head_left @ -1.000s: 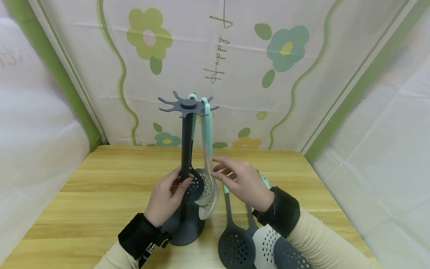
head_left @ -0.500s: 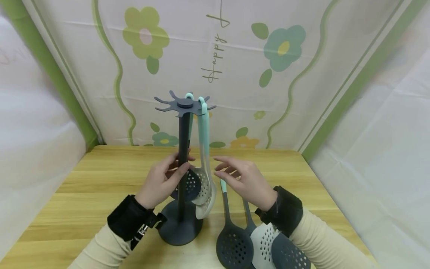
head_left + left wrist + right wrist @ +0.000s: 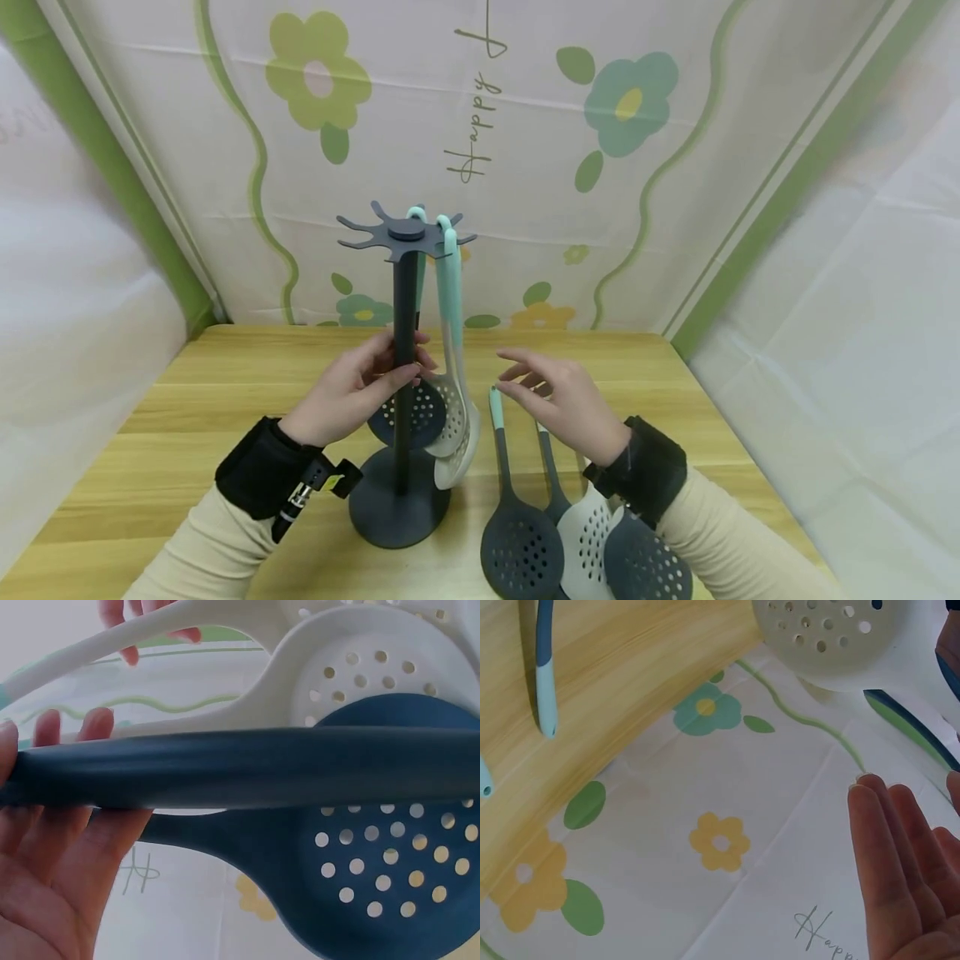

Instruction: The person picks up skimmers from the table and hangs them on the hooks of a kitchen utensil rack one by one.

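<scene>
My left hand grips the dark pole of a utensil stand, thumb in front and fingers behind, also plain in the left wrist view around the pole. Mint-handled utensils hang from the prongs on the stand's right side: a dark skimmer behind the pole, and two pale perforated ones, the nearer being a white skimmer. My right hand hovers right of them, fingers loosely bent and holding nothing. In the right wrist view its fingers are apart from the white head.
On the wooden table, right of the stand's base, lie a dark skimmer, a white perforated utensil and a dark perforated utensil, partly overlapping. A floral cloth stands behind the table.
My right hand has drawn away to the right from the hanging white utensils. My left hand has shifted slightly up the pole, and its forearm has swung left.
</scene>
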{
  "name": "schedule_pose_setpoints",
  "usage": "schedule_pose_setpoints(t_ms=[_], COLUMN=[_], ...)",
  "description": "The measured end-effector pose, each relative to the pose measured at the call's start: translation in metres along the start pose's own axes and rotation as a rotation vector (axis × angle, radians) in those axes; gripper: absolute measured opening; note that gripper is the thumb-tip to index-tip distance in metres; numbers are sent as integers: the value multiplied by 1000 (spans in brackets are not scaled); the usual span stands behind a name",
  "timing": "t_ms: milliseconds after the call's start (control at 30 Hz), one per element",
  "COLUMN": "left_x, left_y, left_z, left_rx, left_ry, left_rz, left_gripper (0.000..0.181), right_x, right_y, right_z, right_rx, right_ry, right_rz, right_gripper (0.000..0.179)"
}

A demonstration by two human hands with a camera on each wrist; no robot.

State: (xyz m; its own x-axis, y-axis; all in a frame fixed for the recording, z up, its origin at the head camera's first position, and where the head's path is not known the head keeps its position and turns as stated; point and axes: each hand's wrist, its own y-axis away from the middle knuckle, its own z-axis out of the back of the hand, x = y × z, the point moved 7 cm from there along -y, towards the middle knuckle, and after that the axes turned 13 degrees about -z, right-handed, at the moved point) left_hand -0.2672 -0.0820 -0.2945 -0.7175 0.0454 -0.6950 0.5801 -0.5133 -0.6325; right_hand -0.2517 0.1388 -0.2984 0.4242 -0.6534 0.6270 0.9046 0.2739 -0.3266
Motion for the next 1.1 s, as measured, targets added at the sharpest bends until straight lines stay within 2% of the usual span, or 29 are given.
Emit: schedule_pose_setpoints(t_ms=[200,500,800,1100], left_x=[-3,-7,-6,-5], left_y=[1,3,4,6], left_z=[3,4,2,0], left_rx=[-24,-72,-113,-135], left_ry=[-97,-163,-185,-191], left_rz=[1,-79,-51,-14], left_gripper=[34,28,27,31], right_x=[-10,-37,-71,-93], right_y=[0,2,5,9], right_z=[3,9,19,20], right_rx=[-6,5,12,47], right_ry=[20,48,74,143], right_rz=[-29,-132,-274,-344], right_gripper=[46,48,54,61])
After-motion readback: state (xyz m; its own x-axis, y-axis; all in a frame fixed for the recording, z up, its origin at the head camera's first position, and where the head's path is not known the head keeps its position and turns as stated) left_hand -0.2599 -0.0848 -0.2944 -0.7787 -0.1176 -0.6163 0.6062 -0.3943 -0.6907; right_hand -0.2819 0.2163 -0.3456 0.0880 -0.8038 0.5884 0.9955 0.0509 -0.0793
